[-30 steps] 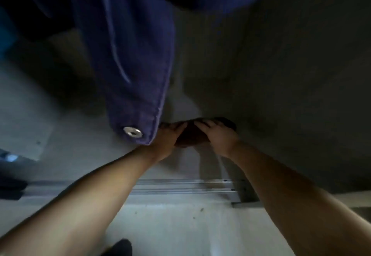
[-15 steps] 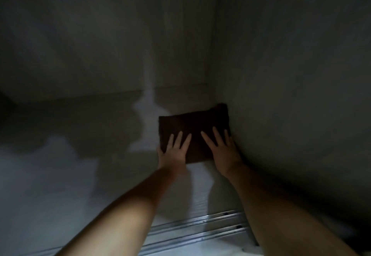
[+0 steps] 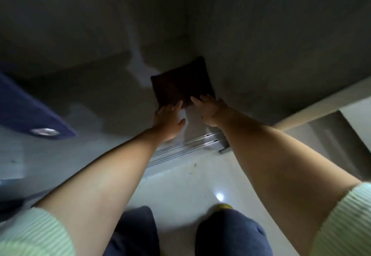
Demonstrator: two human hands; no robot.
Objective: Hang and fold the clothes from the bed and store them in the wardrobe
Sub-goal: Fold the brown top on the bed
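Two arms stretched far | left hand flat, fingers spread, touching near edge of folded dark cloth | right hand same

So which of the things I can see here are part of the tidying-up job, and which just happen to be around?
Part of the job:
- folded dark cloth, lying in the wardrobe's right corner
- wardrobe floor
- left hand and right hand, fingers straight at the cloth's near edge
- hanging blue garment with a metal snap, at the left

Just around:
- metal sliding-door track
- glossy room floor
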